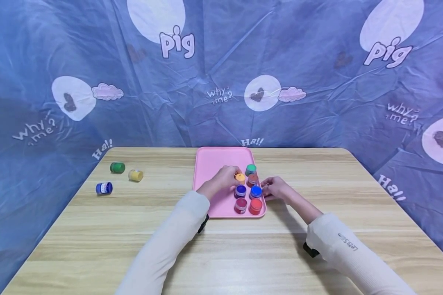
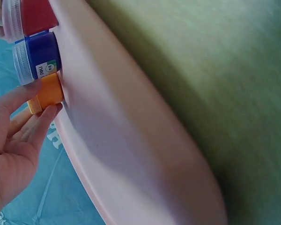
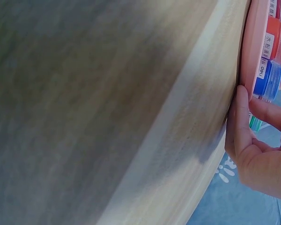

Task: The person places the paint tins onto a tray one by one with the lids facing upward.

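A pink tray lies on the table with small paint jars standing in two columns along its right side. My left hand pinches an orange paint jar between thumb and fingers, at the far end of the left column. In the left wrist view, that orange jar stands on the tray beside a dark blue jar. My right hand holds the tray's right rim near a blue jar. Up close in the right wrist view, the fingertips are at the tray's rim.
Green, brown, red and dark red jars also stand on the tray. At the table's left lie a green jar, a yellow jar and a blue jar. A blue printed cloth hangs behind.
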Motion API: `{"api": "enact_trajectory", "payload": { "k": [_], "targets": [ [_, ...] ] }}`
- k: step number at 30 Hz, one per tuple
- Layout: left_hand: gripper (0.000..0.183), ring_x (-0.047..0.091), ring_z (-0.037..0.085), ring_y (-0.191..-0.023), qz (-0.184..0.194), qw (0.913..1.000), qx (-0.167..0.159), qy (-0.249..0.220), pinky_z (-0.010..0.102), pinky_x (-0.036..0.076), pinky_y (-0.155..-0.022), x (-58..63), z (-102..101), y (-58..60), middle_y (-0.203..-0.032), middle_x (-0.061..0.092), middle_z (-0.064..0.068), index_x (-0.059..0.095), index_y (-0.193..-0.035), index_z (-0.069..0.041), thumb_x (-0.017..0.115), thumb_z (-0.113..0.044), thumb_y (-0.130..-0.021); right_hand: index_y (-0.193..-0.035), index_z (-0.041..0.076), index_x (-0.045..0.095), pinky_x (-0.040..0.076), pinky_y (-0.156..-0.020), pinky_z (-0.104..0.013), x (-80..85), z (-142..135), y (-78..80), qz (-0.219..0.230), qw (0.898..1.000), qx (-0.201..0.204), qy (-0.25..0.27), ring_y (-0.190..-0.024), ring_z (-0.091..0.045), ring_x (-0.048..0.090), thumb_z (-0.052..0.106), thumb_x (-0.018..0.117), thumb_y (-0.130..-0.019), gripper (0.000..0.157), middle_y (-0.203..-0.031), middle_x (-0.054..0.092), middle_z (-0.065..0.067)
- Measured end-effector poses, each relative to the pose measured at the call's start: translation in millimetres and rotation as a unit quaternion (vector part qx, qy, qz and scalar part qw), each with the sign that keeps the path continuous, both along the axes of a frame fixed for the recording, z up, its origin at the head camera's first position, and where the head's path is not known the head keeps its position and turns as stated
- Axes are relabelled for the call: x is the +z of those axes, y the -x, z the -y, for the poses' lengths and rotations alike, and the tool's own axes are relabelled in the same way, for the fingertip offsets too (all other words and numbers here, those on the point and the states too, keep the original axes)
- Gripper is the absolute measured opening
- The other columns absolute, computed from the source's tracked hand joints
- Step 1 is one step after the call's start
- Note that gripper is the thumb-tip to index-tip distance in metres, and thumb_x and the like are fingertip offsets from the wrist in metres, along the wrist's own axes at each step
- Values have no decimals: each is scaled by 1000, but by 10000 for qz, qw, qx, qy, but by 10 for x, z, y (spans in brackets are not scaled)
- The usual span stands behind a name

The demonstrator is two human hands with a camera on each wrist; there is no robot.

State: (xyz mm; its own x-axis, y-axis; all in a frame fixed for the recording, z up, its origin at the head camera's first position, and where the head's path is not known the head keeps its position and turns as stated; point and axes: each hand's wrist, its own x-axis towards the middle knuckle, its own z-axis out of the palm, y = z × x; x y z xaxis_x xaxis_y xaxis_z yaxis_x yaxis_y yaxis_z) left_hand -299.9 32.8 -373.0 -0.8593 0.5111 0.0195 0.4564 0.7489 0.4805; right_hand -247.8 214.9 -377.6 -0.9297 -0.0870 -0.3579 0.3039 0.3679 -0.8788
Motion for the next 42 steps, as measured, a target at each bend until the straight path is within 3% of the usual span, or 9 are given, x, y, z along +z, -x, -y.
{"api": "enact_trajectory", "payload": {
  "k": [6, 11, 15, 19, 25, 32, 42],
  "targets": [
    [28, 48, 11, -79, -4, 10000, -12, -63, 20, 37, -73, 0, 5, -17, -85, 56, -2, 57, -95, -9, 65, -18, -69, -104, -11, 42, 47, -62, -33, 9, 8, -7, -17, 10000, 5, -25, -62, -17, 51, -10, 45, -73, 31, -73, 51, -12],
    [42, 50, 13, -87, 87, 9998, -68, -177, 21, 38, -76, 9, 37, -23, -98, 55, 4, 51, -108, -6, 65, -18, -69, -104, -11, 42, 47, -62, -33, 11, 7, -9, 6, 10000, -25, -28, -62, -18, 52, -11, 45, -72, 32, -74, 51, -13],
    [48, 50, 17, -91, 377, 9980, -115, -497, 22, 39, -76, 77, 105, -8, -105, 52, 9, 47, -112, -3, 66, -13, -68, -104, -12, 42, 47, -63, -34, 18, 2, -7, 21, 10000, -26, 4, -63, -18, 53, -12, 44, -71, 32, -76, 53, -14],
    [41, 50, 19, -91, 272, 9972, -207, -666, 23, 40, -75, 191, 239, 45, -103, 52, 11, 50, -106, 0, 64, -9, -69, -104, -12, 41, 46, -64, -35, 18, -1, -8, 0, 10000, 23, 3, -63, -18, 53, -12, 43, -72, 32, -76, 54, -14],
    [32, 52, 23, -85, -427, 9938, -321, -972, 24, 40, -74, 355, 584, 168, -94, 56, 14, 55, -97, 3, 64, -8, -69, -103, -12, 42, 47, -63, -35, 5, 4, 2, -41, 10000, -8, -65, -61, -17, 52, -12, 43, -72, 31, -74, 53, -13],
    [25, 52, 25, -86, -577, 9895, -22, -1322, 28, 41, -74, 505, 1113, 246, -91, 57, 15, 56, -93, 2, 61, -6, -69, -104, -11, 43, 47, -62, -34, 15, 16, 9, 5, 9999, -25, -141, -63, -18, 51, -10, 45, -73, 31, -75, 51, -14],
    [27, 51, 27, -86, -637, 9917, 585, -952, 34, 39, -76, 598, 1893, 224, -93, 56, 17, 55, -94, 4, 60, -11, -71, -103, -11, 43, 47, -62, -34, 8, 23, 5, 0, 9999, -37, -118, -62, -18, 51, -11, 44, -73, 29, -74, 51, -14]
  ]
}}
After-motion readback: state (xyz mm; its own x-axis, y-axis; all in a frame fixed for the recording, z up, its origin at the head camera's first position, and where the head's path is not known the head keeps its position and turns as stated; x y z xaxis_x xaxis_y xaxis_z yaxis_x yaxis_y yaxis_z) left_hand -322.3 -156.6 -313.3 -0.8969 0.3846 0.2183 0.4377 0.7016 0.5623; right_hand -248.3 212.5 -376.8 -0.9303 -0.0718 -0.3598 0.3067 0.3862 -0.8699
